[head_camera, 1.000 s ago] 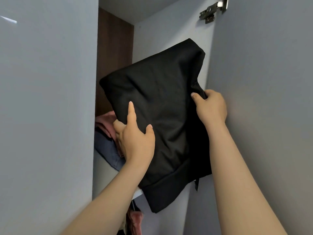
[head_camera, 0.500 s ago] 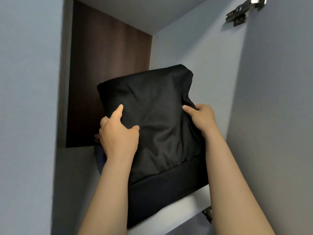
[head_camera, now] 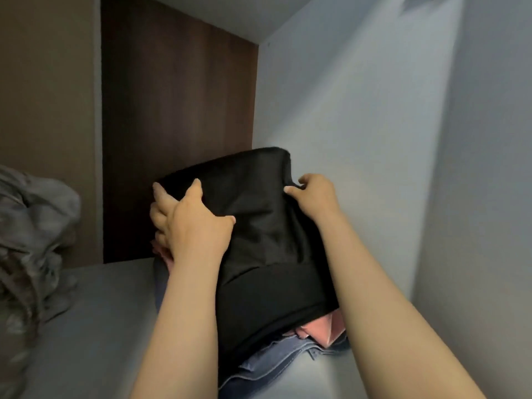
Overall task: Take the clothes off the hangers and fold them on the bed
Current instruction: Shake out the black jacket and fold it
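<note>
Both arms reach up into a cupboard. Folded black garment (head_camera: 259, 226) sits on a stack of a pink piece (head_camera: 328, 329) and blue denim (head_camera: 276, 361), on the grey shelf (head_camera: 100, 326) towards the right wall. Left hand (head_camera: 190, 223) grips its left edge, thumb spread on top and fingers wrapped behind. Right hand (head_camera: 313, 197) pinches the far right corner, fingers curled. Crumpled grey bundle (head_camera: 31, 240) lies at the far left. Dark brown back panel (head_camera: 172, 139) stands behind.
</note>
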`<action>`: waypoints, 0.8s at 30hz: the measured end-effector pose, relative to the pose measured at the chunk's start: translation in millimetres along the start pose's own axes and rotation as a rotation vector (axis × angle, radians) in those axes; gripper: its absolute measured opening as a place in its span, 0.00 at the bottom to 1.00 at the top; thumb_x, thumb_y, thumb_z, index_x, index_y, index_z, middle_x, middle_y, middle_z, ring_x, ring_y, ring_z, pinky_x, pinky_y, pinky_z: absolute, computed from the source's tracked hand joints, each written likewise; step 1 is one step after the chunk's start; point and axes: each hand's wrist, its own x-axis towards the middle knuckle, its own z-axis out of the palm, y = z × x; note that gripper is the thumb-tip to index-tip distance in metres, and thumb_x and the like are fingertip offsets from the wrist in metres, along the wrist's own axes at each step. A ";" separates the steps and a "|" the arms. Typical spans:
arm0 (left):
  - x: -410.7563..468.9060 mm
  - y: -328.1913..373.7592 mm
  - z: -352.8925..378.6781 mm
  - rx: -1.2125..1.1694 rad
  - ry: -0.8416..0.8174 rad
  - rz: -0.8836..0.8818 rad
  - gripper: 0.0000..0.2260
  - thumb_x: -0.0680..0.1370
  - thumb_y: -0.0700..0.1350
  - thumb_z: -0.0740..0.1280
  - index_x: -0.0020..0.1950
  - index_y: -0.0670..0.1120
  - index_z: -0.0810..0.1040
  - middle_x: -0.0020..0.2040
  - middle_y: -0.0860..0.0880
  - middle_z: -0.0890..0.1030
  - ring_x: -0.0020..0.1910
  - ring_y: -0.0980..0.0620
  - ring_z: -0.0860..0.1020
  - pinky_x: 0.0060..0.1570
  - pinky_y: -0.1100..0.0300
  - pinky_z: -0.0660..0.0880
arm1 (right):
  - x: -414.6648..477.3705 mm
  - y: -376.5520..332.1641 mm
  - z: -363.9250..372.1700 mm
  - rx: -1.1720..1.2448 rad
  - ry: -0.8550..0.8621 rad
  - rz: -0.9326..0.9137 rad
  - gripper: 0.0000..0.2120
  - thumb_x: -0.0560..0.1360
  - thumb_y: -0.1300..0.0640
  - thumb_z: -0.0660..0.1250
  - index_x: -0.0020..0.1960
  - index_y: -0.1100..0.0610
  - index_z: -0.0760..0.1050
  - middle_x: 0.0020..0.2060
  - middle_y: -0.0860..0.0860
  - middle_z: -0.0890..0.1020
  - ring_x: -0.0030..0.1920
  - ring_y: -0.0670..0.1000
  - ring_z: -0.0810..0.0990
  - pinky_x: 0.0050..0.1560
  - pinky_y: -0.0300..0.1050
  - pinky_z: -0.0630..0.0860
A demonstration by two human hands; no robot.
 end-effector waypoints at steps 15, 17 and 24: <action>-32.1 -8.9 9.8 0.017 -0.114 0.110 0.23 0.74 0.55 0.70 0.68 0.51 0.74 0.66 0.49 0.76 0.69 0.44 0.68 0.74 0.46 0.52 | -47.4 43.8 17.0 0.056 -0.078 -0.112 0.10 0.75 0.56 0.70 0.56 0.54 0.82 0.54 0.48 0.84 0.56 0.48 0.80 0.61 0.45 0.74; -36.3 -9.9 8.9 0.025 -0.112 0.124 0.24 0.74 0.55 0.69 0.68 0.51 0.73 0.66 0.49 0.75 0.69 0.46 0.68 0.75 0.47 0.50 | -50.0 44.9 15.4 0.062 -0.055 -0.119 0.10 0.75 0.56 0.70 0.56 0.54 0.82 0.54 0.48 0.84 0.56 0.48 0.80 0.60 0.43 0.73; -63.4 -10.2 -1.5 -0.165 -0.050 0.239 0.18 0.74 0.50 0.71 0.63 0.51 0.76 0.62 0.52 0.77 0.63 0.50 0.73 0.67 0.48 0.66 | -77.2 43.5 -6.9 0.188 0.075 -0.126 0.12 0.74 0.57 0.70 0.57 0.54 0.82 0.53 0.44 0.83 0.54 0.39 0.79 0.52 0.27 0.68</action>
